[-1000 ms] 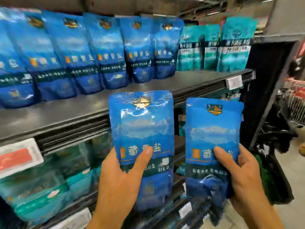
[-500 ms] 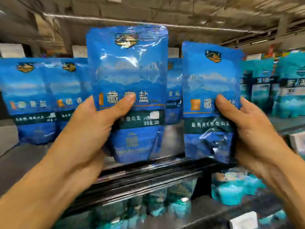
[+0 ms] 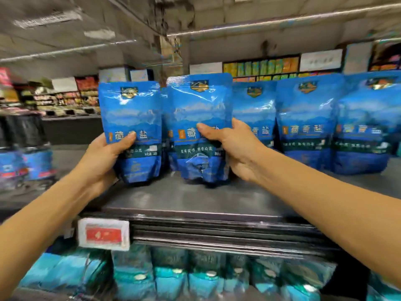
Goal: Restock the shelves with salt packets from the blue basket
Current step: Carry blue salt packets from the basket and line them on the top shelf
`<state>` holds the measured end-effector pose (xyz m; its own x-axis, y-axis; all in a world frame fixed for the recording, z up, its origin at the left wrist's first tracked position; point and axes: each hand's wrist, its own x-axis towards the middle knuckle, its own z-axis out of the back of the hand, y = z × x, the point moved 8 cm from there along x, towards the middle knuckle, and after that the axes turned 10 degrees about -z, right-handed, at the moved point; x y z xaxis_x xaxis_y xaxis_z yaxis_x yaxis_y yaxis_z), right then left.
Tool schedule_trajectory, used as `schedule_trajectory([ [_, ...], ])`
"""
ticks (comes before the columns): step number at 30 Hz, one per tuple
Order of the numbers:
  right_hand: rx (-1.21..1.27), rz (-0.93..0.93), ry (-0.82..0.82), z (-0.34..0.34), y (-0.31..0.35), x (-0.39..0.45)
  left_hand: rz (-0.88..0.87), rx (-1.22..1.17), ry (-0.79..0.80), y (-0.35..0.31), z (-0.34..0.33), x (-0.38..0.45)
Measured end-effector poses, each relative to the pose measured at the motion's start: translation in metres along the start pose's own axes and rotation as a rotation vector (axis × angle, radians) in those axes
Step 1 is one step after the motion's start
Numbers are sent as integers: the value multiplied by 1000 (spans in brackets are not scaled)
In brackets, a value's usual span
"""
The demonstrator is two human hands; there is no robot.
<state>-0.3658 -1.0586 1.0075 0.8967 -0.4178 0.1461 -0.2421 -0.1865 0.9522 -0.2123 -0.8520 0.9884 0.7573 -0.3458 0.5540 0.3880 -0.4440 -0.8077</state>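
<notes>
My left hand [image 3: 102, 157] grips a blue salt packet [image 3: 132, 118] upright, its bottom at or just above the grey top shelf [image 3: 195, 198]. My right hand [image 3: 234, 148] grips a second blue salt packet [image 3: 201, 114] that stands on the shelf right beside the first. More blue salt packets [image 3: 308, 118] stand in a row to the right, behind my right forearm. The blue basket is out of view.
A white and red price tag [image 3: 104, 234] hangs on the shelf's front edge. Teal packets [image 3: 169, 279] fill the shelf below. Dark bottles and blue packets [image 3: 23, 153] sit at the far left. Other store aisles show in the background.
Both hands have moved forward and set the two packets down toward the top shelf, side by side. The view has shifted left along the row.
</notes>
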Motion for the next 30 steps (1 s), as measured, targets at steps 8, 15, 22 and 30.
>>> schedule_trajectory([
  [8,-325,132,-64,-28,-23,23,111,52,159,26,24,21],
  [15,-990,134,-228,-11,-24,19,169,658,311,23,46,30],
  [22,-891,110,-255,-16,-24,26,84,529,315,27,30,33],
  [30,-954,141,-242,-25,-27,22,-6,592,401,27,25,26],
])
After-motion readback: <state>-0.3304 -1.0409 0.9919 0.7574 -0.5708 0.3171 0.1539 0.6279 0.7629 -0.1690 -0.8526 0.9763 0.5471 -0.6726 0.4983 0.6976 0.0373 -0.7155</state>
